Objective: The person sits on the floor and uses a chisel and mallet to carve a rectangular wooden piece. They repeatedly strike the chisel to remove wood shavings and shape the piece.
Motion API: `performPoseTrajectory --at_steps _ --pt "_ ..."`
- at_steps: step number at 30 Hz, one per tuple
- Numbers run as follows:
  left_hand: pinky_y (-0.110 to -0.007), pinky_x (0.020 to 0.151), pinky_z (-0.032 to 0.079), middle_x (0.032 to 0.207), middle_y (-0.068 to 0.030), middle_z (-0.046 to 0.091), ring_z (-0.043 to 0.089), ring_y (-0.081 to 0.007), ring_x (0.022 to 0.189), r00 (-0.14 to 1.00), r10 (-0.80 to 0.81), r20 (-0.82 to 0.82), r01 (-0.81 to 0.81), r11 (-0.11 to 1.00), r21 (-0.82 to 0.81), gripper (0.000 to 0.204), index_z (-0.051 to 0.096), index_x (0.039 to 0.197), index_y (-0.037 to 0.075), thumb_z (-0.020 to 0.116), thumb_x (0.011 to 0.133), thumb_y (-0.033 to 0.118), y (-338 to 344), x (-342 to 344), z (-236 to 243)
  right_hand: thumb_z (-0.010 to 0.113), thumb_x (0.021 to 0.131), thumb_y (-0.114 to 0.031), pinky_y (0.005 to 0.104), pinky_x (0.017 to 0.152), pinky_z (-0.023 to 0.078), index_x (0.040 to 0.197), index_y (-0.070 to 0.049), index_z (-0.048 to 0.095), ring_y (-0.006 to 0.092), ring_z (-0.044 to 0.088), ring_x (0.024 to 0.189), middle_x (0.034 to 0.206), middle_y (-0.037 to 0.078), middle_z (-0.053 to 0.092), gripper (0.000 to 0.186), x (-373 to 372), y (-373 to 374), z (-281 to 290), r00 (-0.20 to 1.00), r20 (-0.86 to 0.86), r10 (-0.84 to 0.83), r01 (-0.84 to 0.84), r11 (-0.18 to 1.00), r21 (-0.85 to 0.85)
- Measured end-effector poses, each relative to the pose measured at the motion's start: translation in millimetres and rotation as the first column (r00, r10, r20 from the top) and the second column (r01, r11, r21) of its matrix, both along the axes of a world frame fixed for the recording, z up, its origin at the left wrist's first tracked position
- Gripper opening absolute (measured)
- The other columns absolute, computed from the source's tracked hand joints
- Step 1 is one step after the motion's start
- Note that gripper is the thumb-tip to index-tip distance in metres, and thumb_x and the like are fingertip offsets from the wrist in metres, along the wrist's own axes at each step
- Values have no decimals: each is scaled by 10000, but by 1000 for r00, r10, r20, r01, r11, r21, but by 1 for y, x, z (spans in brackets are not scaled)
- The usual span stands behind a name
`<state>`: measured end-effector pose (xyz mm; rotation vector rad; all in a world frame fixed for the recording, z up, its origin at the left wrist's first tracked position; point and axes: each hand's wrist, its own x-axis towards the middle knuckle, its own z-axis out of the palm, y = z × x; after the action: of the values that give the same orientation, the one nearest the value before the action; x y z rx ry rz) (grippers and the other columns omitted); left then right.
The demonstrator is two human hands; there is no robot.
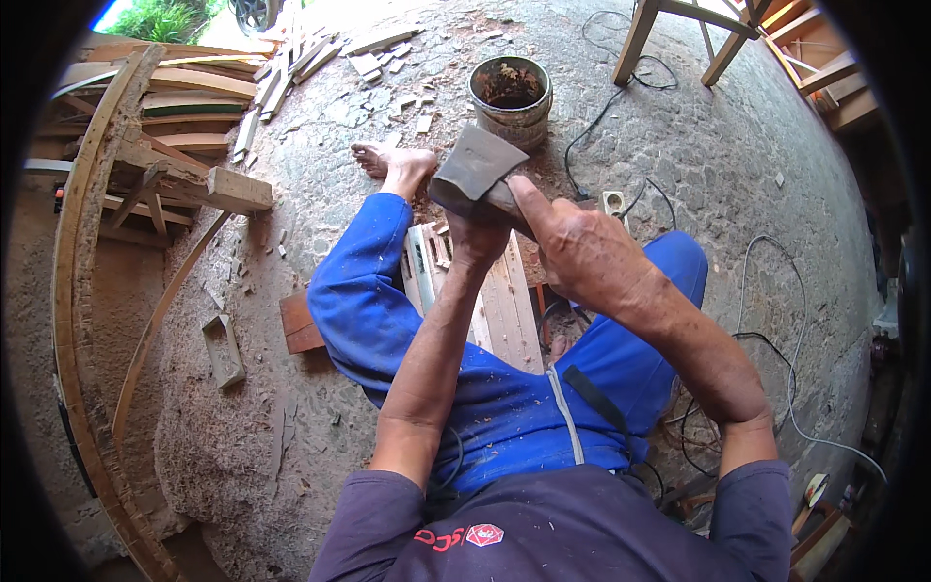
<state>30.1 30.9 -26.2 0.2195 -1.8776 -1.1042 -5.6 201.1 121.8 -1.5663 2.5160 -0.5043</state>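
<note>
I sit on the ground in blue trousers. Both hands hold up a hatchet whose grey metal head [475,163] is raised in front of me. My left hand [477,236] grips it from below, mostly hidden behind the head. My right hand [580,254] wraps the short wooden handle just behind the head, with the thumb stretched along it. Under my hands a pale wooden plank [506,310] lies between my legs. My bare left foot [393,162] rests on the stone floor beyond it.
A rusty bucket [511,94] stands ahead. Curved wooden strips and boards [145,107] pile up at the left, with small wood blocks [223,349] and scraps on the sawdust-covered floor. Black and white cables [766,320] and a socket [613,203] lie at the right. Wooden furniture legs [635,44] stand behind.
</note>
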Motion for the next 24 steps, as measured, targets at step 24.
performPoseTrajectory --at_steps 24 --pt "-419 928 506 1138 -121 676 647 -268 1085 994 -102 38 98 990 100 295 657 1166 54 715 919 204 -22 -1 -46 644 852 -25 514 726 576 1508 -83 361 440 702 861 964 235 683 717 10 7 15 998 54 38 -36 999 -30"
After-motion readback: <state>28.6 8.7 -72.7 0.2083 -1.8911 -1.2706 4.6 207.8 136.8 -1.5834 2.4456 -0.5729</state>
